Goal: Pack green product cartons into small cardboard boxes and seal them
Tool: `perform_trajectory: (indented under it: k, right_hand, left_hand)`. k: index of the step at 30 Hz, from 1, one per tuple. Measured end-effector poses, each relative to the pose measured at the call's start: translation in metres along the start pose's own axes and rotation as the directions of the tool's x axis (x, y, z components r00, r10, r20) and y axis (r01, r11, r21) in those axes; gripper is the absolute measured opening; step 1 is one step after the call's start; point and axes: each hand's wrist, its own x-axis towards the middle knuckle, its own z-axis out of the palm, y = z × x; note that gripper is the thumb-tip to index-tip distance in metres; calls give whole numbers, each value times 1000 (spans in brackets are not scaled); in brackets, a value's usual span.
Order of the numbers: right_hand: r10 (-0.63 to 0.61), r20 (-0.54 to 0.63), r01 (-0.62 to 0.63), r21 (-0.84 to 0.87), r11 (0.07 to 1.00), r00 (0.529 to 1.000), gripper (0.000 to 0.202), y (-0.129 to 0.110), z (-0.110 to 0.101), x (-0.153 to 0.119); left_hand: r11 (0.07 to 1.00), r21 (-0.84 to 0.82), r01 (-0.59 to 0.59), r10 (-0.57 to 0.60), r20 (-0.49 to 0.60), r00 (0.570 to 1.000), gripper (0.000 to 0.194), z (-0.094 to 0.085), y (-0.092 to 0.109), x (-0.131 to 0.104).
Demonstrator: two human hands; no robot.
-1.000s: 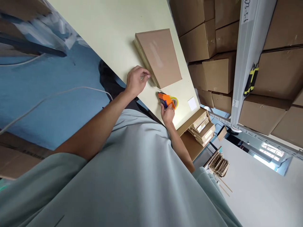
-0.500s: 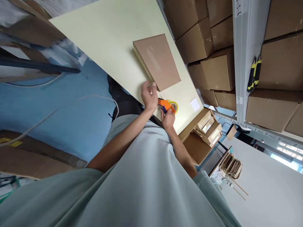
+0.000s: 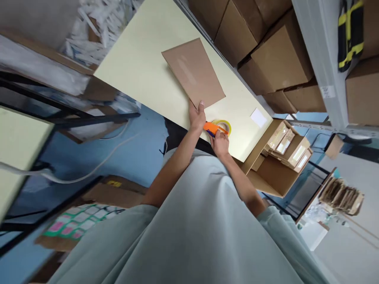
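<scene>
A flat brown cardboard box (image 3: 194,73) lies on the pale yellow table (image 3: 136,51), turned at an angle. My left hand (image 3: 197,114) grips its near corner, with the thumb on top and the fingers underneath. In my right hand (image 3: 220,142) is an orange tape dispenser (image 3: 212,128) carrying a roll of yellow-edged tape (image 3: 226,125). The dispenser is just right of my left hand, close to the box's near edge.
A white card (image 3: 258,118) lies near the table's right end. Beside that end, an open carton (image 3: 274,173) holds smaller boxes. Stacked cartons (image 3: 281,59) fill the shelf behind, where yellow-black cutters (image 3: 351,35) hang on a post. A cable (image 3: 97,169) crosses the left side.
My left hand has closed on the near corner of the box, where before it was beside it with bent fingers. The whole view has shifted and turned; my right hand still holds the dispenser.
</scene>
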Motion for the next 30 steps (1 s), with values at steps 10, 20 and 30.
perform_trajectory:
  k: [10, 20, 30]
  right_hand:
    - [-74, 70, 66, 115, 991, 995, 40, -22, -3, 1]
    - [196, 180, -201, 13, 979, 964, 46, 107, -19, -65]
    - [78, -165, -69, 59, 996, 983, 64, 152, -15, 53]
  left_hand:
    - [976, 212, -52, 16, 169, 986, 76, -56, 4, 20]
    - [946, 322, -46, -11, 175, 985, 82, -62, 14, 18]
    - [883, 455, -116, -33, 306, 951, 94, -79, 52, 34]
